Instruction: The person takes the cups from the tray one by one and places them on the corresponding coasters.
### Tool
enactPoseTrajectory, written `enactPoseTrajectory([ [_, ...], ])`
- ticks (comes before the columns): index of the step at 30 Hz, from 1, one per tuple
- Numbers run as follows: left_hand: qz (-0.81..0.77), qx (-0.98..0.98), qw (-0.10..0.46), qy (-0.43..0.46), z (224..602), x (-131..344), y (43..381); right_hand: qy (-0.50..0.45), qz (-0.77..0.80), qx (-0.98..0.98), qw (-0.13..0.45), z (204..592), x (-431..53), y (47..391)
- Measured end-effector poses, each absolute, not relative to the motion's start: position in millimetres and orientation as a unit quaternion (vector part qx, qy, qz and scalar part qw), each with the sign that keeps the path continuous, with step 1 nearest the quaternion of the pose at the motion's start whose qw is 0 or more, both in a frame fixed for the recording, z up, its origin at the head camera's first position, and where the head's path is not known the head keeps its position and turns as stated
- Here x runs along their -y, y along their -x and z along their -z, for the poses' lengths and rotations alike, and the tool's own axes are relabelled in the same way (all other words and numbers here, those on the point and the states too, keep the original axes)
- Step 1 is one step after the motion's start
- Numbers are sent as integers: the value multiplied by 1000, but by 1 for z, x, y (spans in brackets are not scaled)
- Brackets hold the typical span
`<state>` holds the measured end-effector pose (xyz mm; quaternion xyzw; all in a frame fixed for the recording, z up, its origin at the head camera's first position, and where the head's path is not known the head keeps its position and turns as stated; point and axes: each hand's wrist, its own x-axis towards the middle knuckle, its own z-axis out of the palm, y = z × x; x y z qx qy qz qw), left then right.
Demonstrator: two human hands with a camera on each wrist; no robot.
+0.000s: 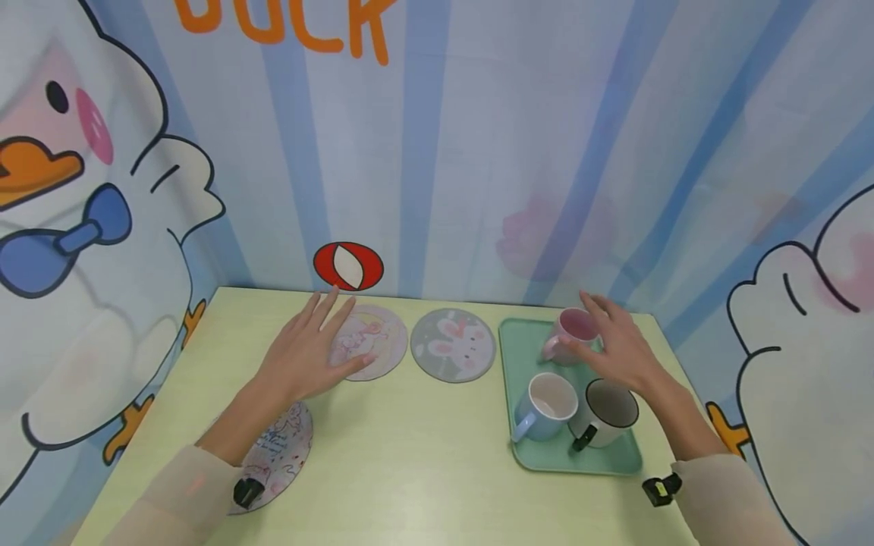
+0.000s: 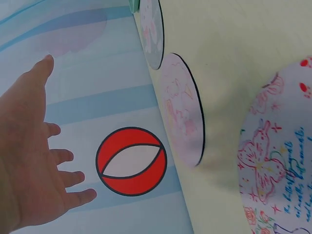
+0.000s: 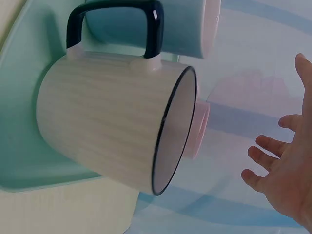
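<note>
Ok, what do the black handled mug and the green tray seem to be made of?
White mug: probably ceramic, possibly enamelled metal; its black handle shows glossy highlights. Green tray: likely smooth plastic, judging by its even colour and rounded, moulded-looking corners.

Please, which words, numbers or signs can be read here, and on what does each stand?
"UCK", on the striped backdrop; the letter before is cut off.
"butterfly", seemingly, on the leftmost round mat; its other handwriting is too small.
Mugs: no text visible.

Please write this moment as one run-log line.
left grip: holds nothing, near pink round mat | right grip: holds nothing, near pink mug | green tray: pink mug, blue mug, white mug
</note>
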<state>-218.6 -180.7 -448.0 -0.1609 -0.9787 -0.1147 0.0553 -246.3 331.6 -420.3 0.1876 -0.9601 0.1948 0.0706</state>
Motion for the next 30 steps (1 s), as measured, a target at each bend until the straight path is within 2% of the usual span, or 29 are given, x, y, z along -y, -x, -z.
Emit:
enactPoseTrajectory([
  [20,97,985,33,141,487,216,194,-139,-232,962,38,450,-382,249],
  [30,84,988,16,128,504,244,180,-85,-258,962,-7,466,-402,257],
])
